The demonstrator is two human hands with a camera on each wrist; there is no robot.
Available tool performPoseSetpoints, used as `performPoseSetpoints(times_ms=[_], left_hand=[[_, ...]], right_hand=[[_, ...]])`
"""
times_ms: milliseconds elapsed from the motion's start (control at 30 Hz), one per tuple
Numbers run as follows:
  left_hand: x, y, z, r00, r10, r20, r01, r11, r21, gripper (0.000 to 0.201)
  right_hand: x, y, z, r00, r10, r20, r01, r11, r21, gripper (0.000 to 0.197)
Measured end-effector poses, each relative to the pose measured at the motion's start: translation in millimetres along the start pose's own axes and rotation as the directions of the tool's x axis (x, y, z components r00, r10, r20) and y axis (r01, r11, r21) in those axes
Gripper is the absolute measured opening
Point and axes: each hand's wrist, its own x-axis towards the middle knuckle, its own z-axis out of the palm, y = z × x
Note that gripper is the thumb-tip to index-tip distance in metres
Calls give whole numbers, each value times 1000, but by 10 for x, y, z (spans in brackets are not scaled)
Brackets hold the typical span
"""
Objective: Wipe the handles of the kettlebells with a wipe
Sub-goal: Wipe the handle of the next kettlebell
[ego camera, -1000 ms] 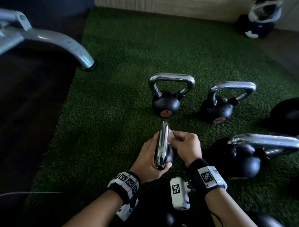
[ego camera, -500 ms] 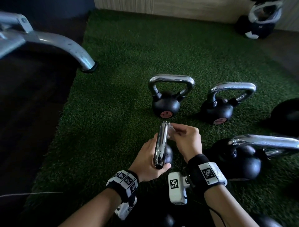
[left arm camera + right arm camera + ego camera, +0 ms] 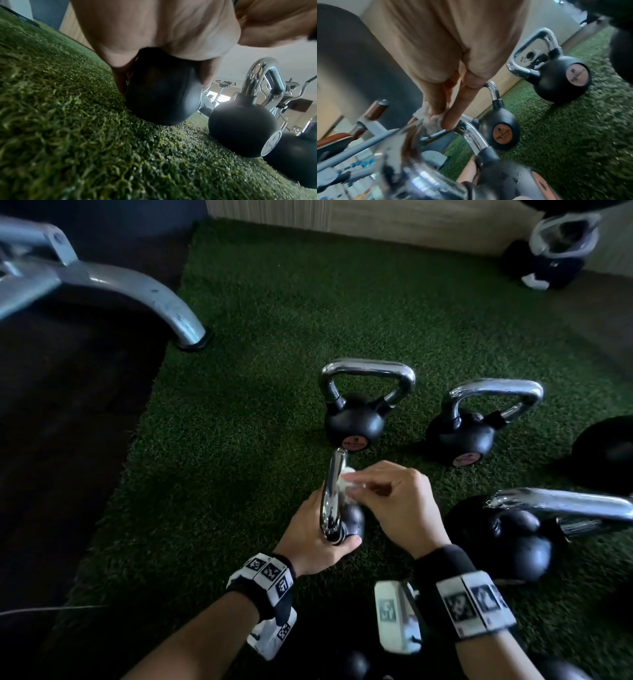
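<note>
Kettlebell, small, black, round-bodied with chrome loop handle (image 3: 331,494), is standing on the green artificial turf floor (image 3: 239,440). The left hand (image 3: 308,534) is gripping its body; the right hand (image 3: 400,505) is pinching the crumpled white wipe (image 3: 346,482) against the handle. Judged risk: sideways wiping pressure is tipping the light bell if the left grip loosens.

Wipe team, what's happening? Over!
Left hand grips small kettlebell. Right hand pinches wipe on its chrome handle. Nothing blocking.
</note>
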Motion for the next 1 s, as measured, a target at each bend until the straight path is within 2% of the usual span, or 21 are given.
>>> performPoseSetpoints(times_ms=[100,267,367,433,633,700,767,833,900,967,1000], left_hand=[[29,-89,6,998,-59,19,60,996,-73,55],[94,-122,7,997,-65,36,67,995,-79,56],[98,-158,-4,993,-89,76,92,995,-45,53],[79,-154,-18,991,-108,78,112,993,-39,44],[72,-73,-70,990,-86,115,93,994,-57,32],[46,-7,-131,988,-76,134,87,993,-80,43],[28,40,-176,989,-48,137,67,989,-134,70],[21,69,-199,994,-24,108,43,982,-185,78],[1,78,-201,994,-16,109,37,981,-193,62],[0,41,-177,991,-35,133,52,990,-129,44],[-5,13,-171,988,-56,143,70,993,-90,46]], right_hand=[[-75,-142,8,994,20,105,-17,999,-27,21],[26,-174,35,996,67,60,-70,997,34,20],[-69,-192,41,983,109,149,-113,993,17,18],[-127,-210,69,973,132,188,-136,991,6,17],[-134,-166,109,970,156,185,-163,986,26,18],[-162,-120,171,965,179,194,-180,984,-11,19],[-174,-84,224,959,189,212,-173,981,-88,21],[-141,-65,219,947,196,254,-175,979,-105,19],[-63,-40,182,937,193,292,-177,981,-80,17],[40,-23,166,915,205,348,-191,979,-76,19],[88,-14,174,897,208,389,-178,978,-112,17]])
